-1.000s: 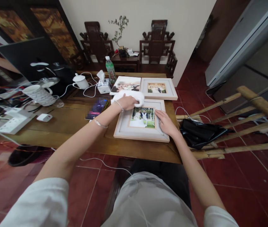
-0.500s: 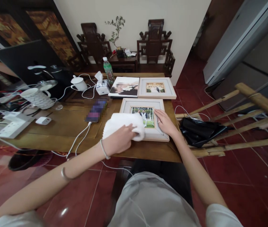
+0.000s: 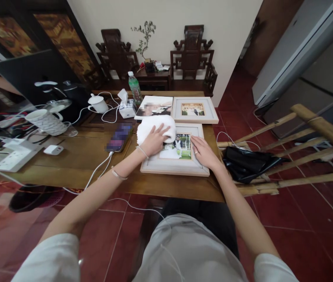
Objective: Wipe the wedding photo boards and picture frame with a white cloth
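Note:
My left hand (image 3: 155,140) presses a folded white towel (image 3: 151,126) onto the upper left part of a picture frame (image 3: 151,166), its fingers bent over the cloth. The frame lies flat near the table's front edge, with a pale mat and a photo (image 3: 185,148) of people on grass. Towel and hand cover the frame's upper left corner and part of the photo. On the frame's right side rests my right hand (image 3: 204,152), flat with fingers stretched out, gripping nothing.
Behind lie a second frame (image 3: 212,111) and a photo panel (image 3: 154,105). A phone (image 3: 119,138) on a charging cable is left of the towel. Further left stand a bottle (image 3: 135,87), tissue box (image 3: 127,109), cups and a power strip (image 3: 19,154). Bamboo rails (image 3: 321,127) flank the right.
My left hand has slid the towel away from me, from the frame's lower left to its upper left. The fingers have spread more. My right hand stays in place.

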`<state>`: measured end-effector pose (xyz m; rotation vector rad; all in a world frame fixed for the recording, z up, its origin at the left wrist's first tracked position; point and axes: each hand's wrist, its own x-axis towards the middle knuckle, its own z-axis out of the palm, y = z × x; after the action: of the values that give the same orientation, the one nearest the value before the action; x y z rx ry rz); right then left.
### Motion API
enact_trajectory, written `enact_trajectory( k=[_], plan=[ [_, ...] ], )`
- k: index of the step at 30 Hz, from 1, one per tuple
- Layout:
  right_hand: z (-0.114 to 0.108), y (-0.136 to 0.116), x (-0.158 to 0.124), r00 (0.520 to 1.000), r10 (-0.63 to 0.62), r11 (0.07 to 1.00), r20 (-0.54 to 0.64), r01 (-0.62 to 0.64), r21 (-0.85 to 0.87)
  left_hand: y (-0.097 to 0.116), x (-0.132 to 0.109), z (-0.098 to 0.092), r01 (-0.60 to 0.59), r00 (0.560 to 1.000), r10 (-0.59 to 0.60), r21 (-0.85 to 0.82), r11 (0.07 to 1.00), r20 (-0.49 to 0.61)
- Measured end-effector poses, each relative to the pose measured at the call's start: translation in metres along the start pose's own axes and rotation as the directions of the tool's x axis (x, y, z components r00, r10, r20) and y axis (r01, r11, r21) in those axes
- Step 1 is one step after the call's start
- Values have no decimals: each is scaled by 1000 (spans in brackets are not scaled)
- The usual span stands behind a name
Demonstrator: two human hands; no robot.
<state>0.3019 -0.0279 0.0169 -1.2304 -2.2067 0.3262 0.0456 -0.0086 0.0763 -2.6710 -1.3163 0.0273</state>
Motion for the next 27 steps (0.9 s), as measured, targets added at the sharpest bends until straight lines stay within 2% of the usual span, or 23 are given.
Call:
enact_trajectory(
  k=[2, 5, 11, 13, 15, 18, 23, 27],
  plan=[
    [0, 0, 0, 1000, 5, 1000, 4, -5, -5, -6, 0, 1, -18, 1000, 18, -8, 1000, 12],
    [-1, 0, -1, 1000, 8, 1000, 9, -8, -21, 6, -15, -7, -38, 997, 39, -19, 999, 61],
    [-2, -2, -1, 999, 21, 998, 36, -19, -54, 50, -78, -44, -121, 971, 153, -173, 977, 185],
    [-1, -2, -1, 999, 26, 997, 43, -23, -70, 55, -95, -50, -120, 968, 170, -256, 959, 185],
    [0, -1, 0, 999, 23, 997, 41, -20, -77, 53, -102, -51, -102, 977, 151, -285, 953, 154],
    [0, 0, -1, 1000, 8, 998, 22, -7, -67, 41, -89, -46, -50, 995, 66, -201, 978, 71],
    [0, 1, -1, 1000, 7, 998, 10, -6, -61, 4, -32, -29, 76, 990, -81, -46, 996, -112],
    [0, 2, -1, 1000, 21, 998, 14, -20, -58, -17, 0, -8, 27, 996, -26, 5, 1000, -87]
  ],
)
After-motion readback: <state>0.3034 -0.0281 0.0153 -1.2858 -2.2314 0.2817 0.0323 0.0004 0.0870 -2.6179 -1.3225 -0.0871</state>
